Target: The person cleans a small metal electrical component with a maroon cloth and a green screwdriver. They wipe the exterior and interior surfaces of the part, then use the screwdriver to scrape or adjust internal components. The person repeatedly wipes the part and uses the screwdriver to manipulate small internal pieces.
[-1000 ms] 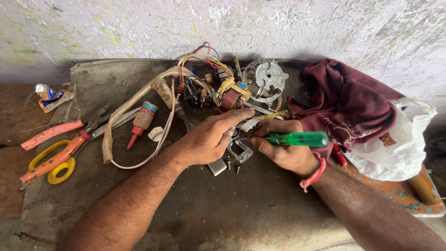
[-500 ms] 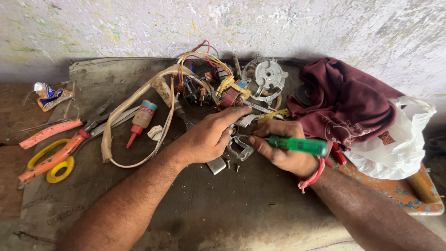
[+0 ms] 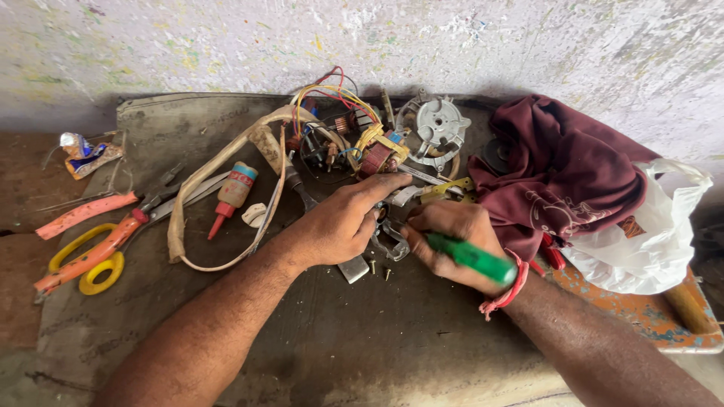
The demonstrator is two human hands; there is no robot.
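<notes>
1. Right hand (image 3: 452, 245): we find it clenched round a green-handled screwdriver (image 3: 473, 260), tip pointed toward 10 o'clock into a small metal bracket (image 3: 392, 245) at the middle of the bench. A red thread band (image 3: 507, 290) sits on the wrist.

2. Left hand (image 3: 343, 222): fingers curled down, forefinger stretched toward 2 o'clock, pressing on the bracket and the parts around it. Whether it pinches anything we cannot tell; the fingertips are hidden.

3. At 6 o'clock of the bracket: two loose screws (image 3: 379, 270) and a small grey block (image 3: 353, 268), lying on the dark mat (image 3: 362, 339).

4. At 12 o'clock: a motor coil with coloured wires (image 3: 354, 136); just beside it, at 1 o'clock, a round grey metal housing (image 3: 440, 128).

5. At 9 to 10 o'clock: a beige strap (image 3: 219, 177), a small bottle with a red nozzle (image 3: 230, 196), pliers with orange grips (image 3: 98, 245), a yellow tape roll (image 3: 98, 271).

6. At 3 o'clock: a maroon cloth (image 3: 558, 173) and a white plastic bag (image 3: 648, 234).

Risks, in our judgement: the screwdriver tip sits close to the left fingers, so a slip off the screw head could jab them. The loose screws lie near the forearms; a sweep of either arm could scatter them into the clutter. The wires hang just behind the left knuckles and could snag or pull loose.
</notes>
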